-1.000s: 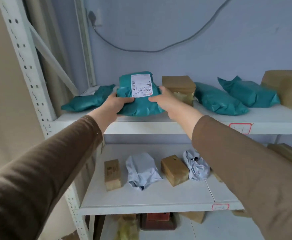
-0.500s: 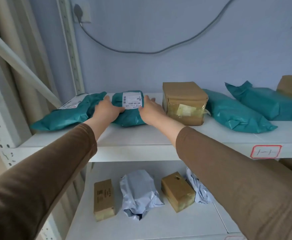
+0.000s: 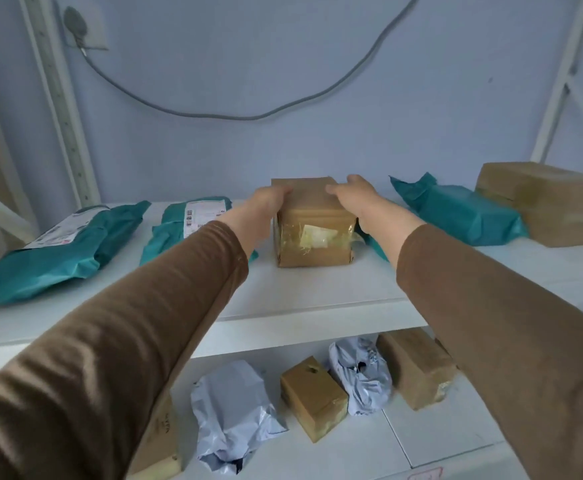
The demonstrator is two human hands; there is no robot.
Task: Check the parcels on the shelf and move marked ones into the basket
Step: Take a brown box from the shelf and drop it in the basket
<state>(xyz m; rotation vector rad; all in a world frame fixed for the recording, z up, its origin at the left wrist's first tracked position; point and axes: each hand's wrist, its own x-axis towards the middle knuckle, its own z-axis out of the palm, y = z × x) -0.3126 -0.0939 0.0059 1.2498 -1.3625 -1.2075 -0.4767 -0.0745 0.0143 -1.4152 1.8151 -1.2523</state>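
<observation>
Both hands have left the labelled teal mailer they held half a second ago and now sit on the brown cardboard box (image 3: 312,221) to its right, on the upper shelf (image 3: 317,292). At far left a teal mailer (image 3: 58,251) lies flat, its white label up, its long axis running from the front left toward the back right. Just beside it lies the released labelled teal mailer (image 3: 176,230), label upward, its long axis running front to back, partly hidden behind the left sleeve. Next comes the left hand (image 3: 264,206), fingers curled over the box's upper left edge, gripping it. The box stands upright on the shelf, roughly cubic so no long axis is clear, its taped front face with a pale scrap under clear tape turned toward the camera. On its upper right edge the right hand (image 3: 359,199) holds it, fingers bent over the top corner. Right of that hand a third teal mailer (image 3: 463,216) lies with its long axis running from the back left to the front right, touching a larger brown box (image 3: 546,202) at the far right. On the lower shelf (image 3: 439,441), from left to right, lie a grey mailer (image 3: 231,407), a small brown box (image 3: 312,396), a crumpled grey mailer (image 3: 362,379) and another brown box (image 3: 414,368).
</observation>
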